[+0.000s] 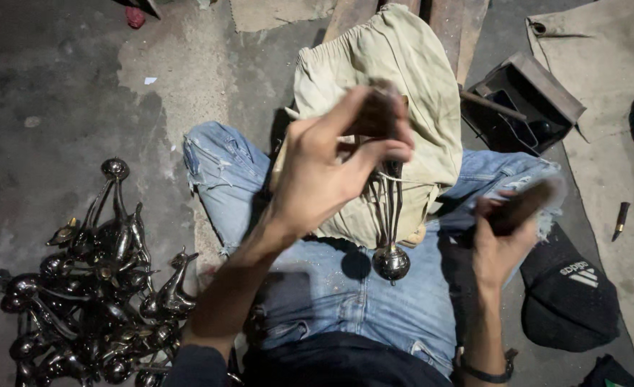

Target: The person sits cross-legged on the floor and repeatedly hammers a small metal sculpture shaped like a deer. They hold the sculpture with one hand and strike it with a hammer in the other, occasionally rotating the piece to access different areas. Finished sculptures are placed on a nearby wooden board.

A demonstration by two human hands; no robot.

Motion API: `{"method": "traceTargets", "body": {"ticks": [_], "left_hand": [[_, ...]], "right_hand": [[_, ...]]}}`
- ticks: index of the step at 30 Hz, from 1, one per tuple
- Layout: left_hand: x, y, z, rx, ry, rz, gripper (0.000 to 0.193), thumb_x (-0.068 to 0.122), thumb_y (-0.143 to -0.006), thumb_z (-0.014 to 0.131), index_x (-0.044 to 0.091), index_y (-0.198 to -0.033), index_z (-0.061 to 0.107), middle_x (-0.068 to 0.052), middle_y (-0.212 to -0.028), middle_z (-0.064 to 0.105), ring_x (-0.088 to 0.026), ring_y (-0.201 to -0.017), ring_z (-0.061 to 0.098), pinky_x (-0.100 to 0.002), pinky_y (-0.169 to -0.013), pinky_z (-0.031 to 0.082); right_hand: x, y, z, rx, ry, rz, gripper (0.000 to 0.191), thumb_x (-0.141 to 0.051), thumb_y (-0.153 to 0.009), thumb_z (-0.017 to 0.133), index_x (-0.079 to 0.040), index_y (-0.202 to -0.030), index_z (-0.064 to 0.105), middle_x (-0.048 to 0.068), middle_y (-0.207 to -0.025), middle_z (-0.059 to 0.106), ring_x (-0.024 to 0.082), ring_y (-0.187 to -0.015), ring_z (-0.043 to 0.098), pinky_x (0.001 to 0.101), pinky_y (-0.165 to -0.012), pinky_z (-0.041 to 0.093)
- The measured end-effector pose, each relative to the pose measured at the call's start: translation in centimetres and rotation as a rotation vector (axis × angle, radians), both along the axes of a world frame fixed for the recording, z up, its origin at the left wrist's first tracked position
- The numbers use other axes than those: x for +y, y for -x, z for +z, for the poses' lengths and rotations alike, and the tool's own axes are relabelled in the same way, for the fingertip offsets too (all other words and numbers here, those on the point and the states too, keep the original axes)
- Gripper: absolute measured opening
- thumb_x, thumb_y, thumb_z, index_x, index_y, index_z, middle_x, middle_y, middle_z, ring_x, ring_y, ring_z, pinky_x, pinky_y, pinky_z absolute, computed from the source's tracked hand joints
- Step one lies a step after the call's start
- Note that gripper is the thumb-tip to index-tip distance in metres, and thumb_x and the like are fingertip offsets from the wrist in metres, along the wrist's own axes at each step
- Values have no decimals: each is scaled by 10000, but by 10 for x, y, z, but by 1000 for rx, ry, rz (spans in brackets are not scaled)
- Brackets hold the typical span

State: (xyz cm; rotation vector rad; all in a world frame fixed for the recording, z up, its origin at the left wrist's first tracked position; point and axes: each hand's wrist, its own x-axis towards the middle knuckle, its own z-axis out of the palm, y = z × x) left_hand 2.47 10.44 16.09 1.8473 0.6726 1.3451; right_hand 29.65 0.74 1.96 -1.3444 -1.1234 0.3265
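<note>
Now, over at the floor's left edge sits a heap of dark metal pieces (91, 301), long-necked and round-ended, tangled together, and it lies close by the person's left elbow, so a careless swing of that arm could, I'd judge, knock into it and scatter the lot. Moving in, the left hand (331, 168) is raised over the lap with its grip closed narrow around the top of a metal piece (389, 236); thumb and fingers pinch the upper end, which is blurred, and the thin stem hangs straight down below the grip to a shiny round knob just above the jeans (331, 287). That is a high hold on a long dangling thing, so it could well swing or slip out and drop onto the thigh. Behind it a beige cloth (396, 93) is draped over the knee. Further right, the right hand (500, 244) is wrapped shut around a dark tool (528, 204), blurred too, well apart from the knob; a misjudged stroke might catch the fingers. Beside it, a black cap (568, 294) rests on the floor.
</note>
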Motion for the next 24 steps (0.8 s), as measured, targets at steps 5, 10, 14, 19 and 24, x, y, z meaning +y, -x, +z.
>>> {"method": "traceTargets", "body": {"ticks": [5, 10, 14, 19, 24], "left_hand": [[24, -10, -18, 163, -282, 14, 273, 26, -1082, 659, 98, -1343, 627, -79, -1111, 782, -174, -990, 810, -243, -839, 632], [26, -7, -27, 203, -257, -42, 372, 39, -1016, 702, 99, -1372, 614, -71, -1053, 788, -156, -937, 806, -238, -790, 624], [27, -6, -27, 208, -273, -60, 386, -18, -1022, 663, 111, -1383, 621, -55, -1053, 795, -146, -942, 810, -245, -821, 633], [27, -6, -27, 202, -299, -63, 410, 9, -1003, 684, 126, -1390, 615, -41, -1060, 793, -144, -940, 806, -253, -803, 634], [28, -8, -30, 264, -368, 19, 345, 123, -997, 764, 140, -1327, 665, -34, -994, 808, -123, -772, 778, -244, -664, 635]], "right_hand": [[8, -7, 14, 37, 112, 118, 254, -5, -1082, 708, 35, -1285, 560, 84, -981, 671, 160, -927, 689, 303, -874, 563], [24, -30, 86, -306, 100, 318, 382, -124, -1103, 679, 55, -1411, 538, 122, -902, 640, 189, -825, 674, 332, -778, 572], [26, -44, 145, -648, 97, 271, 379, -107, -1094, 667, 53, -1409, 531, 123, -925, 641, 187, -843, 675, 331, -796, 572], [33, -31, 186, -818, 121, 292, 375, -85, -1084, 653, 51, -1408, 521, 124, -953, 643, 184, -866, 676, 328, -817, 573], [37, -12, 206, -943, 160, 309, 374, -64, -1074, 639, 49, -1406, 512, 125, -981, 645, 181, -889, 677, 326, -838, 574]]}}
